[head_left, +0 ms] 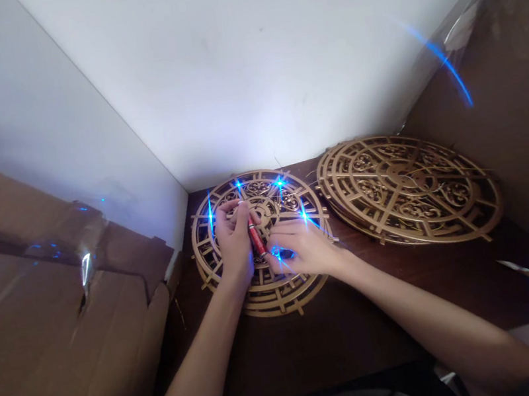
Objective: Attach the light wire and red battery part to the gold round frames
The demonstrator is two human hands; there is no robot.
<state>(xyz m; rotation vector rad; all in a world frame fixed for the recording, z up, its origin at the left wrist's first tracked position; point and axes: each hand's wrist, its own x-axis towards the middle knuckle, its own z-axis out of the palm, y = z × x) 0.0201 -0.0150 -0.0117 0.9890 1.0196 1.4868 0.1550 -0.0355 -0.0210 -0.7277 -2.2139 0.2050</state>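
Observation:
A slim red cylinder (257, 239) with dark and silver bands slants between my hands. My left hand (235, 236) is closed around its upper part, the thumb lying along it. The fingertips of my right hand (305, 245) close in at the lower end of the cylinder; their exact contact is partly hidden. Beneath both hands lies a stack of round, gold openwork discs (281, 302) with scroll patterns. Bright blue points of light (279, 183) glow around the top disc, and one shows by my right fingers.
A second stack of gold discs (409, 192) stands at the right on the dark brown table (319, 350). Cardboard (54, 325) rises at the left, a brown panel (514, 98) at the right, and a white wall (243, 61) behind. A small pale pointed item (516, 266) lies at the right.

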